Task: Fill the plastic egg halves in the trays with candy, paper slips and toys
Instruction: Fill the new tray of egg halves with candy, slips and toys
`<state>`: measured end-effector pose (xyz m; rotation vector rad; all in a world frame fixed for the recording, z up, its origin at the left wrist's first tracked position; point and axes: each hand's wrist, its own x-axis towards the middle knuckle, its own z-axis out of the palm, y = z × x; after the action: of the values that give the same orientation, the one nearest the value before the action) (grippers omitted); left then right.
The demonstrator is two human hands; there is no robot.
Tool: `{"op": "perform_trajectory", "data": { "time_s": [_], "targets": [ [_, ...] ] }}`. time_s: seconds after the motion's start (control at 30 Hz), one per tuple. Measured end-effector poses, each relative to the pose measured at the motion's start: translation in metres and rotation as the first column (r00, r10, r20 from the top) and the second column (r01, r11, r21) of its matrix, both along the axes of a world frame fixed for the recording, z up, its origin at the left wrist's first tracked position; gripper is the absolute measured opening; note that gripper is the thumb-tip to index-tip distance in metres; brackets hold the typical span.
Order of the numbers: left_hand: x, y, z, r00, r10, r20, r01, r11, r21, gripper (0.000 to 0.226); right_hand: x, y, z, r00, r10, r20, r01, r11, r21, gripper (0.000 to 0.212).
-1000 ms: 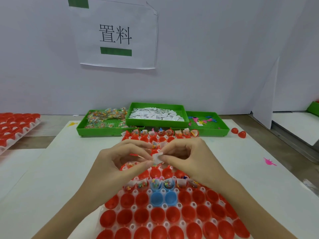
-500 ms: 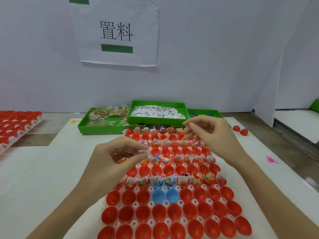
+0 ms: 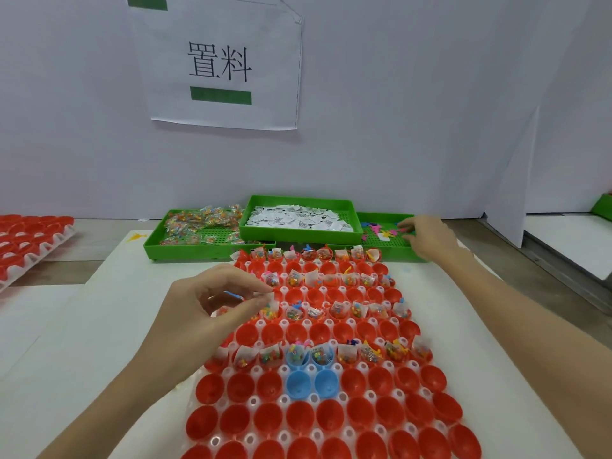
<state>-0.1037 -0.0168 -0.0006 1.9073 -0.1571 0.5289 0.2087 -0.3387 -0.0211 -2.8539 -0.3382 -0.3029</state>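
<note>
White table [image 3: 99,326] under a grey wall carries the clear tray of red and blue plastic egg halves [image 3: 318,342], alternate rows filled. Left hand [image 3: 205,313] pinches a white paper slip [image 3: 270,298] between thumb and forefinger just above a left-edge cup, ready to drop. Right hand [image 3: 427,238], fingers [image 3: 405,223] loosely curled, reaches among small colourful plastic toys [image 3: 381,231] in the green right-hand bin [image 3: 387,253]; whether it holds one I cannot tell, and picking one seems next.

We see through a single wide-angle camera worn on the head, looking forward and down across the tabletop [image 3: 99,326]. The egg tray [image 3: 284,372] lies close beneath us; the white wall [image 3: 397,127] stands farther ahead.
</note>
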Motion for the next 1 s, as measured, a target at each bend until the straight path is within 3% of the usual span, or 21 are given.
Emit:
{"op": "perform_trajectory", "data": {
  "time_s": [0.2,0.33,0.47,0.57,0.73,0.87,1.0],
  "targets": [
    [0.000,0.002,0.000,1.000,-0.008,-0.005,0.008,1.000,-0.024,0.015,0.020,0.017,0.005,0.987,0.082,-0.137,-0.092,0.993,-0.071,0.032],
    [-0.001,0.002,0.002,1.000,-0.018,-0.007,0.018,0.999,-0.035,0.014,0.023,0.019,0.001,0.996,0.052,-0.068,-0.055,0.997,-0.047,0.020],
    [-0.001,0.001,0.002,1.000,-0.017,-0.014,0.017,1.000,-0.007,0.016,0.018,0.016,0.000,0.999,0.034,-0.036,-0.033,0.999,0.012,0.018],
    [-0.003,0.000,0.004,1.000,-0.018,-0.012,0.018,1.000,-0.009,0.016,0.009,0.012,0.002,1.000,0.020,-0.003,-0.019,0.984,0.176,0.014],
    [-0.005,-0.001,0.007,1.000,0.006,-0.003,-0.006,0.998,-0.057,0.016,-0.033,0.020,0.020,0.999,0.044,0.003,-0.039,0.859,0.510,0.013],
    [-0.007,-0.007,0.010,1.000,-0.012,0.000,0.012,0.993,-0.118,0.016,-0.107,0.044,0.044,0.953,0.300,-0.044,-0.184,0.687,0.703,0.018],
    [-0.010,-0.014,0.011,1.000,-0.026,0.014,0.028,0.991,-0.134,0.019,-0.188,0.074,0.052,0.832,0.548,-0.085,-0.283,0.552,0.785,0.013]
  ]
}}
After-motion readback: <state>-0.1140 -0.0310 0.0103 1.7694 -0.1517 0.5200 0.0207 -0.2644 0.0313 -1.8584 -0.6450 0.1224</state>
